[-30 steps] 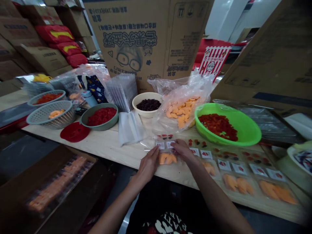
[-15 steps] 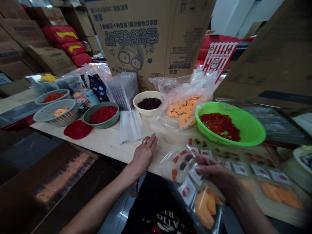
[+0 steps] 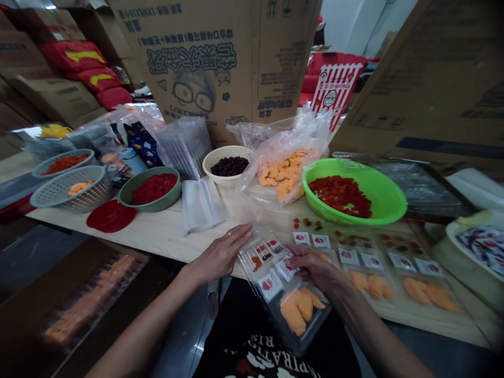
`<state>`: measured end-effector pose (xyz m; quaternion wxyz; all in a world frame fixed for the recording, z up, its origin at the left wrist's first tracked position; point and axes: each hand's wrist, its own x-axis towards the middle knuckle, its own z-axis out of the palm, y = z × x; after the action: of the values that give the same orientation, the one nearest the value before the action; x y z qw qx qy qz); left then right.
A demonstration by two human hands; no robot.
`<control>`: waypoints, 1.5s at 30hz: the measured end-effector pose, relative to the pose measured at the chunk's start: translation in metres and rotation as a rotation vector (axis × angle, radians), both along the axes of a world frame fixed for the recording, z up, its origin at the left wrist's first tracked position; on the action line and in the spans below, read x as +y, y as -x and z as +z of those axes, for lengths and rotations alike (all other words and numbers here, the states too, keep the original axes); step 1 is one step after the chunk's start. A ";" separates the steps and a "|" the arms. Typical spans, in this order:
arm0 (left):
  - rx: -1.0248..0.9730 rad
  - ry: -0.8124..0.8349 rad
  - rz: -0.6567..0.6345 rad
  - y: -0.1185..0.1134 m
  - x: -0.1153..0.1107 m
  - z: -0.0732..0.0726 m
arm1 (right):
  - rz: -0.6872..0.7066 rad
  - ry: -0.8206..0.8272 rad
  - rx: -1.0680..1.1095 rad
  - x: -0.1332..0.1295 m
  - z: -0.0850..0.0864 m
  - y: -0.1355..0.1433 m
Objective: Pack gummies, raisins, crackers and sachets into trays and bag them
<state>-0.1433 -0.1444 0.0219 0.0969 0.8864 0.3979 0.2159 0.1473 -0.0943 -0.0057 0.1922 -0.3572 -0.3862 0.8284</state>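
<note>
My right hand (image 3: 313,265) is closed on the right edge of a clear plastic tray pack (image 3: 293,310). The pack is tilted over my lap and holds orange pieces, two small printed cards and small red and dark pieces. My left hand (image 3: 224,252) is beside the pack's upper left corner, its fingers extended and close together, with nothing held in them. Filled packs (image 3: 372,283) of the same kind lie in a row on the table to the right of my right hand.
Behind stand a green basin (image 3: 394,202) of red pieces, a bag (image 3: 283,173) of orange pieces, a cream bowl (image 3: 212,176) of dark pieces and a grey-green bowl (image 3: 151,202) of red pieces. Clear sleeves (image 3: 202,207) lie left of centre. An open carton (image 3: 23,294) is lower left.
The pack in my right hand has moved left, toward my left hand. My left hand has shifted slightly left and down. The whole view has turned a little to the right.
</note>
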 end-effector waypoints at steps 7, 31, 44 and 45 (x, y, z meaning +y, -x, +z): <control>0.128 -0.004 -0.051 -0.004 -0.001 -0.015 | -0.144 0.049 -0.131 -0.002 0.002 0.014; 0.129 0.547 0.353 -0.054 -0.058 -0.038 | 0.418 -1.445 -1.301 -0.013 0.002 0.096; -0.280 0.297 0.396 -0.016 -0.046 -0.058 | 0.606 -1.662 -1.276 0.009 -0.002 0.150; -0.318 0.300 0.415 -0.016 -0.046 -0.057 | 0.618 -1.670 -1.286 0.009 -0.002 0.151</control>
<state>-0.1276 -0.1907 -0.0356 0.2418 0.7168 0.5779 0.3062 -0.0033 -0.0853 -0.0073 -0.0795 -0.3676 -0.9263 -0.0223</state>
